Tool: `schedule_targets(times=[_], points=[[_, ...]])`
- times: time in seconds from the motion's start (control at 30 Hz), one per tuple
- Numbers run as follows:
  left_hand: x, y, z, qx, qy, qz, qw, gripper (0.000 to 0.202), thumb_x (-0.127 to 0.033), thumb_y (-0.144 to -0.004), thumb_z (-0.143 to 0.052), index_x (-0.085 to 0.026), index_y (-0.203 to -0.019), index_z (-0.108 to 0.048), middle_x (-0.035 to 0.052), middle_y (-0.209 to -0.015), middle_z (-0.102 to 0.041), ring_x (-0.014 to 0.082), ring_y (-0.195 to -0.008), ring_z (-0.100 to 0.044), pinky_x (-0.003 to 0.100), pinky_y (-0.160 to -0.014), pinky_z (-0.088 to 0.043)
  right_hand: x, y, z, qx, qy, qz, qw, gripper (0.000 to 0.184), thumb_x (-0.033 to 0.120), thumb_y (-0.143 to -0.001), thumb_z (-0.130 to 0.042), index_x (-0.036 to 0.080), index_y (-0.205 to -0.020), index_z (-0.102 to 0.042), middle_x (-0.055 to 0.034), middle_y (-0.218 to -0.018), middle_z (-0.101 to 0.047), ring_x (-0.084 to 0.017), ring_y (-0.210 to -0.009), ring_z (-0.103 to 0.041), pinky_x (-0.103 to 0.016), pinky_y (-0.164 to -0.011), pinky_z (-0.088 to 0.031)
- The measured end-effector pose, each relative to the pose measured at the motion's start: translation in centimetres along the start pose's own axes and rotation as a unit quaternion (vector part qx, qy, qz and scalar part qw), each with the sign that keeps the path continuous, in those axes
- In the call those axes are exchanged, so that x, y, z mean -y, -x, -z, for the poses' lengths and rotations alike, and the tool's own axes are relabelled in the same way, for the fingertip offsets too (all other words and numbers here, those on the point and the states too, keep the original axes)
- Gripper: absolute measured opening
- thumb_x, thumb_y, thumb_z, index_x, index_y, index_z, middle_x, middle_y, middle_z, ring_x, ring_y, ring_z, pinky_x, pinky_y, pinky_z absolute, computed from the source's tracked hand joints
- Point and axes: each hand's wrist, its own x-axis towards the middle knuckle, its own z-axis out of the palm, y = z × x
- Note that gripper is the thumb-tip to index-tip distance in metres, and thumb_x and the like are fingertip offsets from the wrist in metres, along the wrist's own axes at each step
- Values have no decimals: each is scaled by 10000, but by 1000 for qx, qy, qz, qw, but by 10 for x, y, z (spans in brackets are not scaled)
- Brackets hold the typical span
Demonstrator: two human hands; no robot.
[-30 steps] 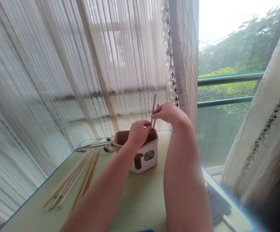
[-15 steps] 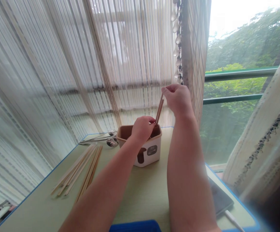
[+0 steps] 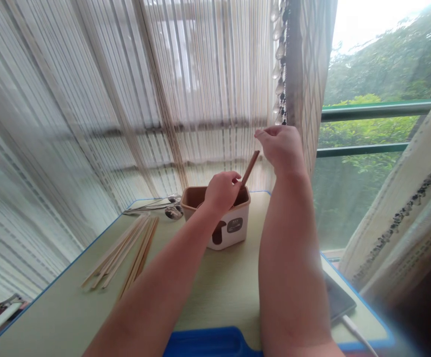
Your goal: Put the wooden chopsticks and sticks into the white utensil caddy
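Note:
My left hand (image 3: 221,193) is over the rim of a white-and-brown utensil holder (image 3: 234,238), its fingers closed on brown chopsticks (image 3: 250,168). These lean up and to the right out of the holder's right side, and their lower ends are hidden. Just above their tops, my right hand (image 3: 282,148) is raised with thumb and fingertips together. A small gap separates it from the chopsticks, and nothing shows in its fingers. The holder stands upright; its inside is mostly covered by my left hand.
Left of the holder lie metal spoons (image 3: 174,212), pale chopsticks (image 3: 117,255) and browner chopsticks (image 3: 139,258) on the table (image 3: 215,302). A blue tray (image 3: 208,342) sits at the near edge. A dark flat device (image 3: 340,300) with a white cable (image 3: 358,334) lies right. Curtains hang behind.
My right hand has let go of the stick it held above the holder and moved slightly up. The chopsticks' tops now sit together, lower and tilted more to the right.

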Motion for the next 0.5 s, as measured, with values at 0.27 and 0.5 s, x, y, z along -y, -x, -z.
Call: schedule_targets(times=[0.27, 0.5], points=[[-3, 3, 3, 16, -15, -3, 1000, 161, -281, -800, -550, -210, -825, -693, 37, -789, -681, 173, -769, -597, 297, -735, -461, 6, 6, 8, 103, 17, -62, 993, 282, 335, -704, -611, 164, -923, -660, -40, -702, -598, -148, -617, -536, -289, -578, -434], [-2, 2, 3, 22, 6, 21, 1000, 212, -376, -763, -605, -202, -855, -682, 44, -816, -682, 182, -801, -602, 298, -743, -461, 13, 4, 5, 53, 14, 9, 998, 366, 381, -784, -506, 177, -1066, -620, -87, -936, -610, -175, -767, -558, -313, -646, -441]])
